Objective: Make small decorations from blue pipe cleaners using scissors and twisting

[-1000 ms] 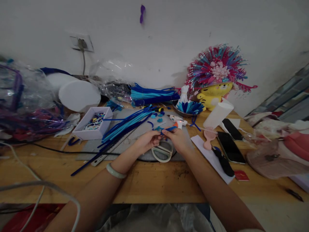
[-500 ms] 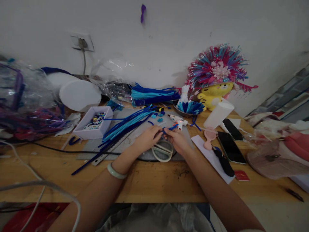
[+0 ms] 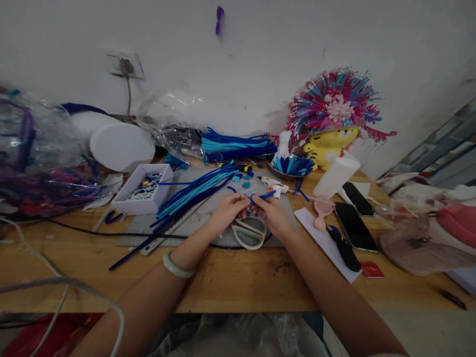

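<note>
A short blue pipe cleaner (image 3: 266, 195) spans the fingertips of both hands above a grey mat. My left hand (image 3: 231, 208) pinches its near end, and my right hand (image 3: 272, 213) grips it with thumb and fingers, one end sticking out to the right. Its exact shape between the fingers is too small to tell. Below the hands lie scissors with pale handles (image 3: 250, 237); their blades are hidden. A white glue gun (image 3: 277, 186) rests just behind my right hand. Left of my hands spreads a bunch of blue and light-blue pipe cleaners (image 3: 193, 191).
A white box (image 3: 122, 204) of beads stands at left, beside plastic bags (image 3: 48, 134). Behind sit a bowl (image 3: 284, 173) of blue pieces and a yellow plush toy (image 3: 329, 148) wearing a colourful headdress (image 3: 336, 101). Phones (image 3: 356, 227) and a pink hairbrush (image 3: 323, 210) lie right. A black cable crosses the front.
My left fingers have shifted slightly and the grip on the blue pipe cleaner has opened out a little. Everything else on the table stays put.
</note>
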The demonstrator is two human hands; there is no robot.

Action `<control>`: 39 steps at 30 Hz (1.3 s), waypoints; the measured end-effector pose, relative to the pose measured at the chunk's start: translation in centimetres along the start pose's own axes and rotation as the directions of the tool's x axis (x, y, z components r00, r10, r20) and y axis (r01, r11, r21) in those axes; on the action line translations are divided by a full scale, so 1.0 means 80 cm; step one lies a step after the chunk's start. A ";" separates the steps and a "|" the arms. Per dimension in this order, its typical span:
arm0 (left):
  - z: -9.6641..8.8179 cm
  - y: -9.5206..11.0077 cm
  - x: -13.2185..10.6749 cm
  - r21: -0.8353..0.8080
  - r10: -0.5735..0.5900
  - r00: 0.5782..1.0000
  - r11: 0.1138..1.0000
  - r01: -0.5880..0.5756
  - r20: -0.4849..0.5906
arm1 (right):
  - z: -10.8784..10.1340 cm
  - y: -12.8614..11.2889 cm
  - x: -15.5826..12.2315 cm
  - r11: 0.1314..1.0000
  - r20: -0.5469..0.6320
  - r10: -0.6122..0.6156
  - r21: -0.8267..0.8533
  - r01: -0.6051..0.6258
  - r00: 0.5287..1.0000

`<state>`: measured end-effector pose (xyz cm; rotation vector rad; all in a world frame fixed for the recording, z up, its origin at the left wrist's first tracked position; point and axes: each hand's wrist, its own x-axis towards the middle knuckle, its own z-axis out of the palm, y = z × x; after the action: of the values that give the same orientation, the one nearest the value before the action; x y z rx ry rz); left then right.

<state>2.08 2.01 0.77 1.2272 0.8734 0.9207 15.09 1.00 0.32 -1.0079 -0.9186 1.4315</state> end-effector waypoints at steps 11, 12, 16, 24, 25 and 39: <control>-0.021 0.005 -0.002 0.817 0.408 0.832 0.279 -0.505 0.375 | 0.000 -0.002 -0.003 0.993 -0.047 0.119 0.009 -0.119 0.992; -0.022 0.005 -0.003 0.831 0.416 0.811 0.194 -0.522 0.413 | -0.001 -0.003 -0.003 0.987 -0.038 0.157 0.042 -0.155 0.987; -0.016 0.000 -0.002 0.849 0.439 0.876 0.368 -0.378 0.199 | -0.001 -0.006 -0.003 0.987 -0.042 0.147 0.072 -0.144 0.988; 0.000 -0.006 0.003 0.188 0.024 0.999 0.982 -0.014 -0.048 | -0.001 -0.003 -0.002 0.982 -0.093 -0.087 -0.173 0.070 0.992; 0.000 -0.005 0.003 0.171 0.006 0.999 0.985 0.001 -0.044 | -0.001 -0.003 -0.002 0.979 -0.093 -0.087 -0.191 0.068 0.992; -0.017 -0.001 -0.001 0.767 0.458 0.835 0.403 -0.500 0.304 | 0.000 -0.005 -0.003 0.977 -0.062 0.185 0.118 -0.177 0.981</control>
<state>0.81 2.43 0.50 2.4467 0.9621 0.9316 15.26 0.78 0.71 -1.0739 -0.6998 1.5693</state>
